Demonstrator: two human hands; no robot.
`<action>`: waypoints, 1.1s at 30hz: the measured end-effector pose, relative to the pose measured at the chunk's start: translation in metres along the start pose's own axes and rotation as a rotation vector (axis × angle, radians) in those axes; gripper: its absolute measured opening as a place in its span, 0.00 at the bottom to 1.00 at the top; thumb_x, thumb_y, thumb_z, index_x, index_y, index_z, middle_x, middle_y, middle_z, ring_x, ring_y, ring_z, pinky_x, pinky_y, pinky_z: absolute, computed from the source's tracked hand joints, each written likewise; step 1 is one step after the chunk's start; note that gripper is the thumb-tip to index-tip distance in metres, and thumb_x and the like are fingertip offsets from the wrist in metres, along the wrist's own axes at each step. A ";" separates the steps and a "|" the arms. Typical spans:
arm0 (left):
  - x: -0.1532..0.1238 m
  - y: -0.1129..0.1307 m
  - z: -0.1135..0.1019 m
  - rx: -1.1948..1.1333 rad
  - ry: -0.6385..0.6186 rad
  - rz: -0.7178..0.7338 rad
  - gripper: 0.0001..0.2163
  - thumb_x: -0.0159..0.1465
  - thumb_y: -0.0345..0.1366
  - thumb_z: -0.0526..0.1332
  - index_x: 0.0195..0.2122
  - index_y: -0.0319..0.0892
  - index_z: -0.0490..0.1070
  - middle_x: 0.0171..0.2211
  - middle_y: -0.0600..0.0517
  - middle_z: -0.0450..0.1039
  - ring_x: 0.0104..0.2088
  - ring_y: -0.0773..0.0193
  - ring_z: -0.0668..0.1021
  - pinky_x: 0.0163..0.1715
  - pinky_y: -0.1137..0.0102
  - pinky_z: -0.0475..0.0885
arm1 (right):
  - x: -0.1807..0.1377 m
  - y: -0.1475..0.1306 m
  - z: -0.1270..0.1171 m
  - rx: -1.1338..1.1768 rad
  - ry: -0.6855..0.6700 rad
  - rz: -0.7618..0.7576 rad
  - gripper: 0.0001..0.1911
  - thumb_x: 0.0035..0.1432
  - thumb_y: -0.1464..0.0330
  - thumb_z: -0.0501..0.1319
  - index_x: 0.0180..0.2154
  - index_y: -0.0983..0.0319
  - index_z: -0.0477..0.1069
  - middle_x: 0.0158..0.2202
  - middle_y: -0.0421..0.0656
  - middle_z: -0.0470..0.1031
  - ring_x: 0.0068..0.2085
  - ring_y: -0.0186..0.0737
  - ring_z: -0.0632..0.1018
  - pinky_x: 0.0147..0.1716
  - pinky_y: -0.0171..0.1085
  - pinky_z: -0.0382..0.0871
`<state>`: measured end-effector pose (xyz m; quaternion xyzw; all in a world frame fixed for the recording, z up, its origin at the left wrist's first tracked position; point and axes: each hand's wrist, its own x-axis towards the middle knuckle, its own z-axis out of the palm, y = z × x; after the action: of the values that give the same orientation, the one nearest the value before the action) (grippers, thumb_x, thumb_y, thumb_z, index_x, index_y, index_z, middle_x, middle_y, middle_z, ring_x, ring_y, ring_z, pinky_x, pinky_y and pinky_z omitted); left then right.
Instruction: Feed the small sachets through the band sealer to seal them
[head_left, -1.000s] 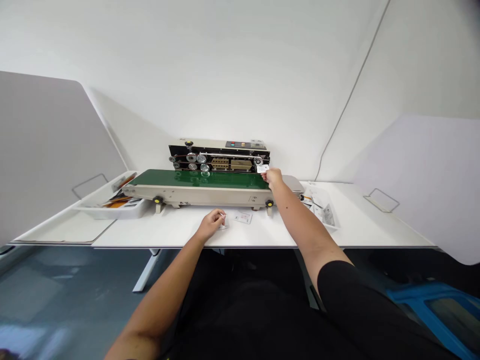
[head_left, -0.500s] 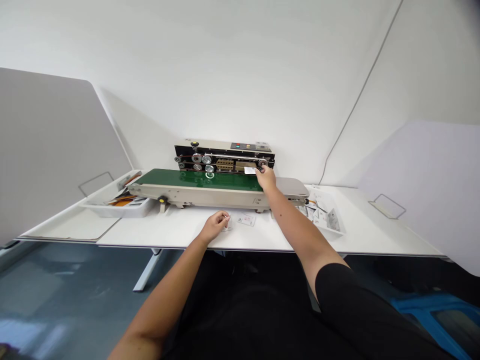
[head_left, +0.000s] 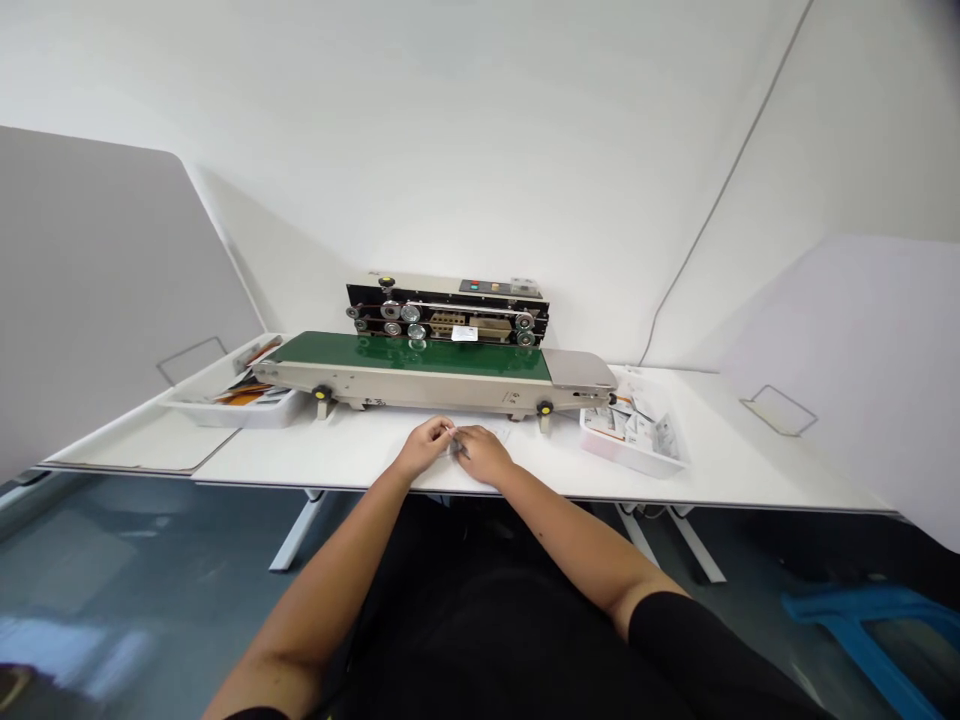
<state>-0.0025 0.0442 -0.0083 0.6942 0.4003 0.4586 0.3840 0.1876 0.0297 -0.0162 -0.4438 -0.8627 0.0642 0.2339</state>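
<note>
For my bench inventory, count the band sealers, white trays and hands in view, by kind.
Band sealer: 1
White trays: 2
Hands, left hand and right hand: 2
Total: 5

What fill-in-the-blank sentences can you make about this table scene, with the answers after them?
The conveyor belt of the band sealer is ____ in colour. The white tray of packets stands to the ____ of the sealer. The left hand and the right hand meet in ____ of the sealer.

Missing words: green; right; front.
</note>
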 end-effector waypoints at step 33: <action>0.002 0.000 -0.002 -0.122 -0.169 -0.109 0.24 0.64 0.46 0.67 0.58 0.42 0.66 0.28 0.57 0.72 0.24 0.69 0.72 0.26 0.73 0.69 | -0.009 0.019 -0.013 0.743 0.350 0.335 0.17 0.65 0.57 0.56 0.47 0.58 0.77 0.32 0.40 0.77 0.30 0.38 0.75 0.31 0.34 0.68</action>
<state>-0.0040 0.0462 -0.0076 0.6831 0.3752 0.4001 0.4822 0.2120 0.0325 -0.0144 -0.4673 -0.6448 0.3307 0.5064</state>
